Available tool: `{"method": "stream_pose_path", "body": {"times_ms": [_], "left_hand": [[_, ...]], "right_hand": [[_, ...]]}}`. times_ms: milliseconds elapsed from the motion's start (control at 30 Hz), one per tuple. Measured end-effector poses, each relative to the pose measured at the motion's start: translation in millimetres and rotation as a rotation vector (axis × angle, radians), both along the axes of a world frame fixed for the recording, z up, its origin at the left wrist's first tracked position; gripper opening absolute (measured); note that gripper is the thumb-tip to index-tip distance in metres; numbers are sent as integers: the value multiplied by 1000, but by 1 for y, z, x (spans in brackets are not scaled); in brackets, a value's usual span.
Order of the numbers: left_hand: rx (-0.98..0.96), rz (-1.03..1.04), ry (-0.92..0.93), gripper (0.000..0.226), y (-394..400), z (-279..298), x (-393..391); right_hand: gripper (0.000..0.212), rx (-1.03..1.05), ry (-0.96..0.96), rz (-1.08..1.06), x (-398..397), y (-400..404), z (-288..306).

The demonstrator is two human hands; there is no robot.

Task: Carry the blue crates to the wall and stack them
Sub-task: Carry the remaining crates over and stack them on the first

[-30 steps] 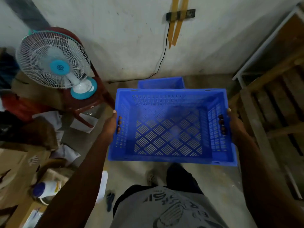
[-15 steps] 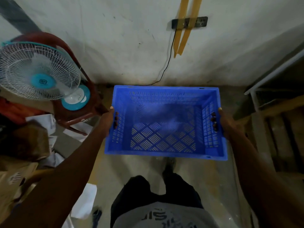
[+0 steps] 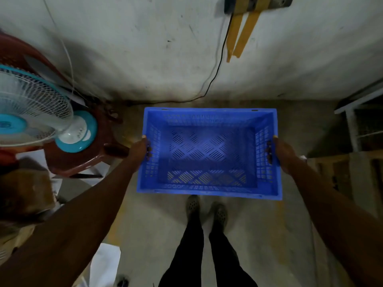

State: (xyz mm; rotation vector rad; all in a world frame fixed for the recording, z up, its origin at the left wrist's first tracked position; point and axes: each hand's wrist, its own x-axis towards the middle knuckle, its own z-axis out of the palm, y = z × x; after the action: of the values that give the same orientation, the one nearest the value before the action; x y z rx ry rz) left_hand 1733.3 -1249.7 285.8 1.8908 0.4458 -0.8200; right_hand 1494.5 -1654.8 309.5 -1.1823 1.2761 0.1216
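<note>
Standing nearest in the view are the person's two legs in dark trousers (image 3: 204, 245) and perforated clogs (image 3: 192, 205), toes pointed at the wall, on a bare concrete floor (image 3: 149, 224). Both forearms reach forward from the near corners. The left hand (image 3: 137, 151) is closed on the left short side of the blue crate (image 3: 207, 189), its fingertips (image 3: 148, 149) showing through the handle slot on the inside of the wall. The right hand (image 3: 285, 154) is closed on the opposite short side in the same way, fingers hooked through that slot. Held between them, the crate is empty, open side up and level, with a lattice bottom and vented sides; whether it rests on anything beneath cannot be told. It sits just beyond the feet, its far rim close to the foot of the wall. To the left, a white and teal table fan (image 3: 31, 119) stands on a reddish-brown plastic chair (image 3: 87, 160), with cardboard (image 3: 22, 195) nearer on that side. To the right stands a white metal frame (image 3: 352, 121). Farthest off is the stained plaster wall (image 3: 145, 48), where a black cable (image 3: 213, 77) drops from a socket plate (image 3: 259, 3), crossed by two yellow strips (image 3: 238, 36).
</note>
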Motion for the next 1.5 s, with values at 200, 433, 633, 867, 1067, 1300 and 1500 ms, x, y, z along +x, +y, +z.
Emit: {"method": "stream_pose_path", "body": {"times_ms": [200,433,633,867,1067,1300,1500], "left_hand": [[53,-13,52,42,-28,-84,49],[70,-7,90,46,-53,-151,80],[102,7,64,48,-55,-186,89],[95,0,70,49,-48,-189,77],[92,-35,192,48,-46,-187,86],[319,-137,-51,50,-31,-200,73],[344,-239,-164,56,-28,-163,51]], "right_hand": [[39,-50,44,20,51,-27,-83],[37,-18,72,66,85,-60,-160],[36,-10,91,45,96,-72,-189],[30,-42,84,79,89,-67,-189],[34,-68,84,87,88,-66,-192],[46,-242,131,140,73,-59,-196],[38,-355,210,275,63,-43,-162]]}}
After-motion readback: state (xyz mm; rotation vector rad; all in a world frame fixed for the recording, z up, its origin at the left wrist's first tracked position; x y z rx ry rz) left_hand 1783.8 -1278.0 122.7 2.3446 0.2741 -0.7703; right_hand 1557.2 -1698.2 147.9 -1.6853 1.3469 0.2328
